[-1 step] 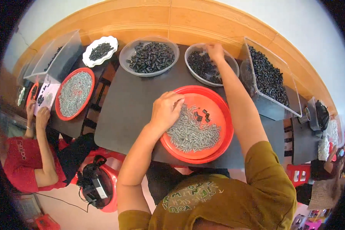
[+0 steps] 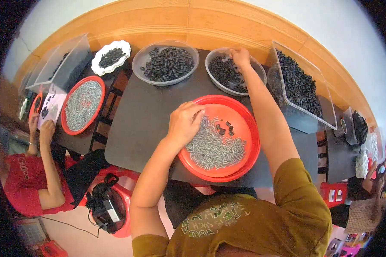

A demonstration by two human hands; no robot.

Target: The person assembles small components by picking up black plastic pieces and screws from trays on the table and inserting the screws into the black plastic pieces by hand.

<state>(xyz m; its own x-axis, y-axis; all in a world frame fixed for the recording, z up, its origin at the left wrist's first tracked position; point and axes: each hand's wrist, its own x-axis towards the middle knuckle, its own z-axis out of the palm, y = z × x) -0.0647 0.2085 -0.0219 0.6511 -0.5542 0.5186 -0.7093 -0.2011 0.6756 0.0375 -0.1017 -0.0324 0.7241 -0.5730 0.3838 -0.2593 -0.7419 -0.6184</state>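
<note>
My left hand [image 2: 185, 122] is over the left rim of a round red tray [image 2: 254, 160], its fingers pinched together; what they hold is too small to make out. Many small metal springs [image 2: 216, 150] are heaped in the tray, and several short black plastic parts [image 2: 230, 129] lie beside the heap. My right arm stretches away to a clear round bowl [image 2: 261, 73] of small black pieces [image 2: 224, 72]. There my right hand [image 2: 240, 58] is over the bowl's far side with its fingers curled down; anything between them is hidden.
Left of that bowl stands another clear bowl [image 2: 137, 70] of larger black parts. A clear bin [image 2: 304, 113] full of black parts is at the right. At the left, a co-worker's hands [image 2: 45, 128] work beside a red tray of springs [image 2: 82, 106]. A wooden panel [image 2: 158, 23] runs behind the table.
</note>
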